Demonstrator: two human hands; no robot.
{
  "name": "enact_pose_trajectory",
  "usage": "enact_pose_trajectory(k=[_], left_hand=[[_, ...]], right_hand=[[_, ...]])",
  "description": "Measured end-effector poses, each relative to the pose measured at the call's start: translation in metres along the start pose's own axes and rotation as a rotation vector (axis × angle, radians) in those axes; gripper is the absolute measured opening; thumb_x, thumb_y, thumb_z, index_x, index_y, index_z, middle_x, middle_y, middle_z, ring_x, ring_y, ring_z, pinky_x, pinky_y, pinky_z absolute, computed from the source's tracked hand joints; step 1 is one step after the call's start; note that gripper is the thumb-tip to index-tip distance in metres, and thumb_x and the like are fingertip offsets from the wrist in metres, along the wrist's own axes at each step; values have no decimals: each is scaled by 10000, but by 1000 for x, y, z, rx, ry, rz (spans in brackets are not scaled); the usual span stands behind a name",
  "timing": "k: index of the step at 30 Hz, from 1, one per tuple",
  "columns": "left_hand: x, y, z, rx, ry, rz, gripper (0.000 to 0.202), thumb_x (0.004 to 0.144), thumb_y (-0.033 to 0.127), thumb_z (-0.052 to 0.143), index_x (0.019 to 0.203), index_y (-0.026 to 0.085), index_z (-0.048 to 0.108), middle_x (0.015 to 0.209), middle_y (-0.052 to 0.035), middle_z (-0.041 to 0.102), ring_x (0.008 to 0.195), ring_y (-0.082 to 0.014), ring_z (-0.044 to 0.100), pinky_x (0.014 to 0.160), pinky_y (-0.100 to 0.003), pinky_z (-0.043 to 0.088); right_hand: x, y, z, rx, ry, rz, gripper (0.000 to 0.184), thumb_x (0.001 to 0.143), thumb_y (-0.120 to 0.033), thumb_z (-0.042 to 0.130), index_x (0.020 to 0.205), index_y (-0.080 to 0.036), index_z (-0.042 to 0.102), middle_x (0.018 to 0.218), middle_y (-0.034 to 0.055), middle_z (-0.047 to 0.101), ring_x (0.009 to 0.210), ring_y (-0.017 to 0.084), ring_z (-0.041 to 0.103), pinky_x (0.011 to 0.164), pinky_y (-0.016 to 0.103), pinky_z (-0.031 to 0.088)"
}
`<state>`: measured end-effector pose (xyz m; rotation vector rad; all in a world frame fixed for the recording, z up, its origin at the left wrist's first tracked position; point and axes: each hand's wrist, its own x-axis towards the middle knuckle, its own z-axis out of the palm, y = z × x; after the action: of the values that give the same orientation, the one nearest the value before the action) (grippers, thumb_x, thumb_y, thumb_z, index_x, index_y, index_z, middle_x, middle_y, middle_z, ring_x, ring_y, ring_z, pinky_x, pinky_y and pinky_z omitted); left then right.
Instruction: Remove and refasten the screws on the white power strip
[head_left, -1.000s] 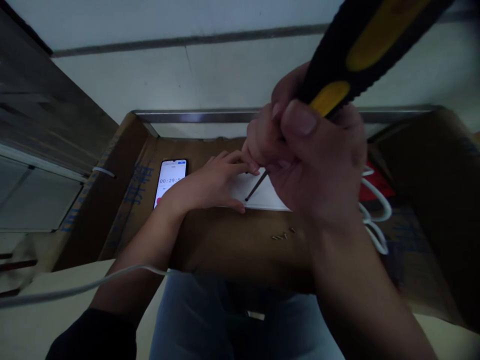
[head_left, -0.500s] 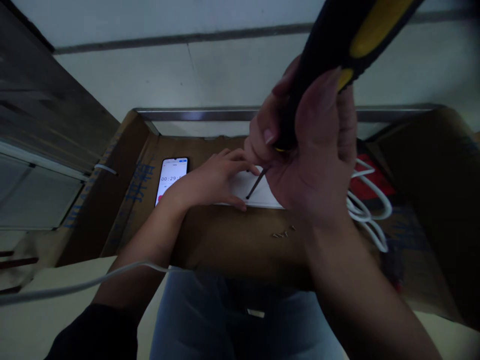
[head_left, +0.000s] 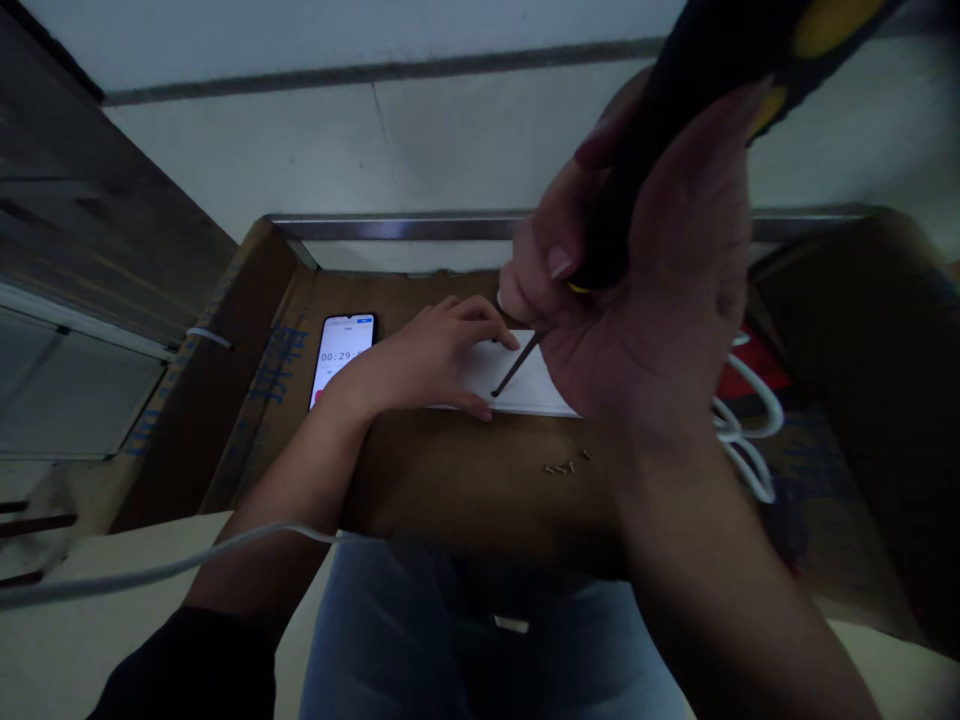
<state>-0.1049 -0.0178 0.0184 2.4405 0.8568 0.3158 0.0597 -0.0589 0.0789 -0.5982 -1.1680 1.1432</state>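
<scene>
My right hand [head_left: 637,280] is wrapped round the thick black and yellow handle of a screwdriver [head_left: 652,150]. Its thin shaft slants down to the left, with the tip at the near edge of a long white flat casing [head_left: 529,390]. My left hand [head_left: 442,360] grips that casing, thumb at its near edge and fingers curled over the far side. The tip stands close beside my left thumb. Part of the casing is hidden under both hands. Several small screws [head_left: 559,468] lie on the cardboard in front of it.
A phone [head_left: 343,350] showing a timer lies left of my left wrist. Coiled white cable [head_left: 750,430] and a red item [head_left: 754,370] sit at the right. Cardboard [head_left: 465,490] with raised sides lines the work surface, and a metal rail [head_left: 405,227] runs behind.
My right hand and the screwdriver handle have swung to the right, tilting the shaft further over. The tip stays about where it was. My left hand has hardly moved.
</scene>
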Motion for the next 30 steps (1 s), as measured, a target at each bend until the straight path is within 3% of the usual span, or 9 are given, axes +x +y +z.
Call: enact_pose_trajectory(k=[3, 6, 9, 11, 13, 16, 21, 30], left_hand=[[-5, -3, -14, -123, -15, -19, 566, 803, 378, 877, 1322, 247, 692, 1420, -89, 675, 1338, -300, 623, 1176, -462, 479], [-11, -7, -31, -132, 70, -233, 375, 971, 332, 639, 1313, 191, 703, 1271, -88, 760, 1101, -219, 710, 1002, -351, 547], [-13, -10, -39, 25, 103, -476, 300, 990, 310, 570, 1152, 160, 774, 1043, -66, 794, 921, -197, 698, 883, -318, 532], [-13, -11, -39, 41, 63, -535, 278, 987, 312, 569, 1047, 161, 795, 890, -45, 771, 804, -181, 663, 804, -305, 509], [-11, -13, -38, 16, 53, -532, 280, 991, 327, 565, 958, 166, 792, 769, -28, 730, 713, -167, 618, 735, -297, 479], [-10, -15, -35, -6, 90, -530, 366, 1018, 388, 541, 843, 168, 775, 700, -33, 703, 682, -172, 600, 693, -301, 455], [-8, -21, -34, -155, 165, -580, 496, 1059, 477, 504, 810, 159, 792, 769, -64, 759, 718, -183, 662, 711, -307, 479], [-5, -24, -29, -284, 234, -522, 494, 1061, 444, 545, 763, 132, 785, 733, -58, 746, 677, -160, 647, 690, -293, 452]], right_hand=[[4, -1, -4, 95, -16, -22, 611, 835, -651, 736, 964, -219, 324, 632, -77, 319, 464, 51, 275, 443, 265, 231], [8, 1, -9, 140, 66, -143, 672, 769, -629, 804, 798, -192, 294, 581, -66, 257, 416, 43, 251, 405, 265, 173], [8, 4, -12, 4, 164, -183, 509, 911, -543, 691, 748, -131, 441, 705, 4, 429, 597, 49, 505, 542, 231, 370], [5, 10, -12, -199, 290, -266, 565, 939, -633, 609, 743, -108, 542, 745, 23, 508, 659, 37, 562, 579, 196, 401], [3, 19, -11, -323, 354, -294, 662, 911, -745, 568, 736, -106, 560, 701, 23, 512, 603, 40, 559, 514, 185, 385], [2, 35, -10, -311, 319, -316, 643, 877, -756, 618, 808, -118, 566, 644, 5, 501, 497, 51, 508, 406, 194, 340], [2, 49, -9, -407, 247, -314, 567, 880, -671, 677, 812, -124, 548, 654, -3, 567, 486, 35, 507, 453, 175, 418], [-4, 39, -15, -516, 59, -233, 536, 913, -652, 645, 865, -127, 550, 725, -11, 588, 589, 30, 589, 542, 177, 501]])
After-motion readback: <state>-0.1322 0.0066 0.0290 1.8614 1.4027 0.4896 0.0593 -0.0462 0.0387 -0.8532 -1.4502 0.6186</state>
